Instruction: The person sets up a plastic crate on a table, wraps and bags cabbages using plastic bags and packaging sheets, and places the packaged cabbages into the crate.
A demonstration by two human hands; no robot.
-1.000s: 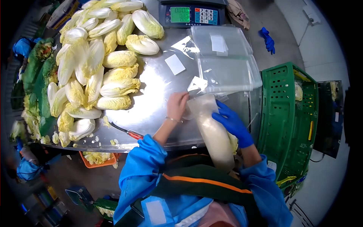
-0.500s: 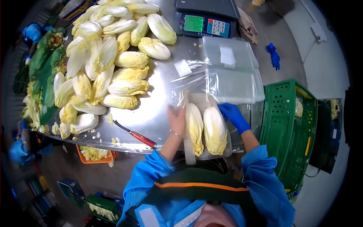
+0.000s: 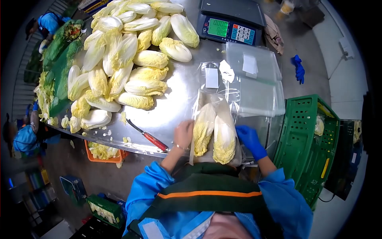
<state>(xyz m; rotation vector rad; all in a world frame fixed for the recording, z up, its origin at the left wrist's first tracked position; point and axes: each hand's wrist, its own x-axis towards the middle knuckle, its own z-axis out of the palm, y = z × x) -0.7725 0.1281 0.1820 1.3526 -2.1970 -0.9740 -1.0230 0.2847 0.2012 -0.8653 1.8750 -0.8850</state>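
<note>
1. Two cabbages in translucent bag, near edge of tabletop, probably for reach.
2. Left hand, gloved right hand flank it, likely steadying; can't tell either's grip.

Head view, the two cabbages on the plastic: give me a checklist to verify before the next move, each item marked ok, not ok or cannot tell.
1. Left cabbage and right cabbage lie side by side: ok.
2. Both sit wholly inside the clear plastic: cannot tell; its layers are hard to separate.
3. Left hand, bare, has a firm grip on the plastic's left edge: cannot tell; it is at that edge.
4. Right hand, gloved, is beside the plastic's right side: ok.
5. Red-handled knife is apart from both hands: ok.
6. Scale display is lit: ok.
</note>
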